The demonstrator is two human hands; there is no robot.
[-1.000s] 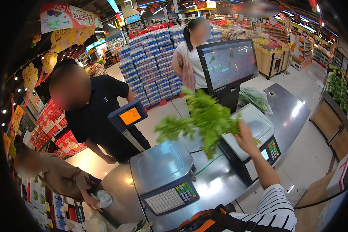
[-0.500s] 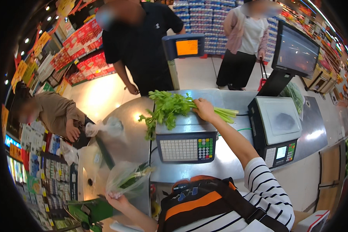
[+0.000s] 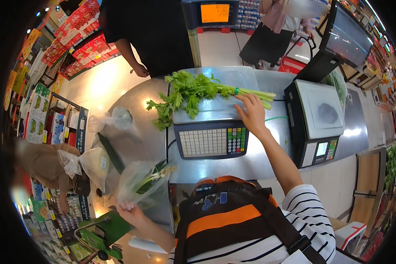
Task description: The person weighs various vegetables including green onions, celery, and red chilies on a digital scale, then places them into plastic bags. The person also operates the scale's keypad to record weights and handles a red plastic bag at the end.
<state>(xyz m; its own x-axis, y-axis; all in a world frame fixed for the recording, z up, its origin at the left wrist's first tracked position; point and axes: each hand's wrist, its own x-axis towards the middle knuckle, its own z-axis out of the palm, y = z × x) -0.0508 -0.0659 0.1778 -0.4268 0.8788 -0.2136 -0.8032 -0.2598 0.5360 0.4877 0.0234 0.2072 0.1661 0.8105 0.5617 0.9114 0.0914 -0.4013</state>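
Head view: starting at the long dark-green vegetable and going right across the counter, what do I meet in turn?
Long dark-green vegetable → clear bag of greens, gripped by the left hand → first scale, with the celery lying across it → second scale.

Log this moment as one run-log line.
left hand: holding clear bag | right hand: open, at celery | celery: lying across left scale

From head height, a single wide fisheye view faces steeply down onto the metal counter point(image 3: 146, 141) close below.
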